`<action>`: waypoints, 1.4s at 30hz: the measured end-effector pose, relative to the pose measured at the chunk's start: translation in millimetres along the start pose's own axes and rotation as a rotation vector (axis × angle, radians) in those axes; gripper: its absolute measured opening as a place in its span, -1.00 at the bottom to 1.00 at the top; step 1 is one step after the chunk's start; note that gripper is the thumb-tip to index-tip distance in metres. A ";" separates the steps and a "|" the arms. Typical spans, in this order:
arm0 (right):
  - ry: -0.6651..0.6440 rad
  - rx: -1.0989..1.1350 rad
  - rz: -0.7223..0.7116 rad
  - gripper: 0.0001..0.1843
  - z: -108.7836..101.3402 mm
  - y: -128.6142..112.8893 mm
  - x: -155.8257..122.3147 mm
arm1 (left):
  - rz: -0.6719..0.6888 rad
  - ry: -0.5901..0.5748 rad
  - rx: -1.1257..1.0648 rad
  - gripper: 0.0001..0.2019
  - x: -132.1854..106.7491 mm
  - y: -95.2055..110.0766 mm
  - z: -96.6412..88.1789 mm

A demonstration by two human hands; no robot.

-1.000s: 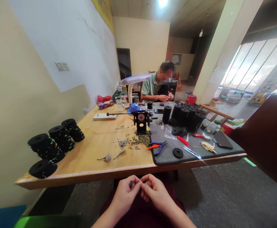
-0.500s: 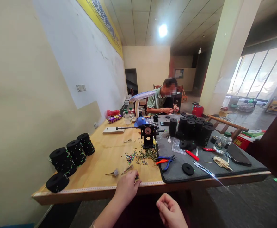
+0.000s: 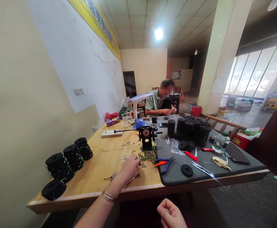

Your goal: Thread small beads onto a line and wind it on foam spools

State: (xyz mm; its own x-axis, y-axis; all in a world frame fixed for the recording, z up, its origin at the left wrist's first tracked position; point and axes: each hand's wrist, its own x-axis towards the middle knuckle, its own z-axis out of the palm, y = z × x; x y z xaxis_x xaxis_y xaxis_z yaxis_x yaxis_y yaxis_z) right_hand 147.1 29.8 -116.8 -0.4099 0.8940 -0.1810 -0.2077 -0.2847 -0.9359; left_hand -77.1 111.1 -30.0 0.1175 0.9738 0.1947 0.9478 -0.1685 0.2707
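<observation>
My left hand (image 3: 131, 167), a bracelet on its wrist, reaches over the wooden table. Its bent fingertips are together at the small multicoloured beads (image 3: 124, 157), beside a heap of small brass-coloured and dark pieces (image 3: 149, 155). Whatever they pinch is hidden. Below its palm lies a thin piece with a dark, flared end (image 3: 136, 176); a similar piece (image 3: 110, 177) lies left of the wrist. My right hand (image 3: 171, 212) is curled closed in front of the table edge, thumb against forefinger; anything in it is too small to make out.
A black hand-cranked device (image 3: 147, 138) and a blue-based lamp (image 3: 138, 123) stand ahead. Blue-orange pliers (image 3: 165, 163), scissors (image 3: 203, 169) and black foam spools (image 3: 188, 129) occupy the grey mat. More spools (image 3: 56, 166) stand left. A co-worker (image 3: 155, 103) sits opposite.
My left hand has moved forward from the table's front edge to the beads. A dark-ended piece now shows on the table beneath it. My right hand stays almost where it was, still curled.
</observation>
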 end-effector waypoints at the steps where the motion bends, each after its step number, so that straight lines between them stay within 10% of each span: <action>1: -0.002 0.002 0.001 -0.34 0.5 -0.4 0.0 | 0.024 -0.022 -0.007 -0.84 5.5 -2.6 2.0; 10: 0.019 0.071 0.001 -0.35 1.8 -1.6 -5.5 | 0.087 0.008 -0.225 -0.87 13.6 0.9 -5.5; 16: -0.014 0.036 -0.005 -0.47 11.2 -15.6 -22.3 | 0.003 -0.035 -0.579 -0.84 -62.3 48.8 4.7; 22: -0.027 -0.085 0.014 -0.66 28.1 -30.2 -36.7 | -0.397 -0.070 -1.380 -0.74 -132.0 78.0 41.8; 42: -0.073 -0.285 0.008 -0.81 32.6 -18.4 -33.6 | -0.459 0.009 -1.427 -0.66 -139.2 80.9 50.1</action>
State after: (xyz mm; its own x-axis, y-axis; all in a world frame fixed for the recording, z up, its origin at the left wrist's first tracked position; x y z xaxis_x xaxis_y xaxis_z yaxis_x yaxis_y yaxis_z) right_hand 135.7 -6.2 -83.7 -0.4751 0.8621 -0.1764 0.0498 -0.1738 -0.9835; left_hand -2.0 -30.5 -82.5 -0.1085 0.9818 -0.1560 -0.1789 0.1351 0.9745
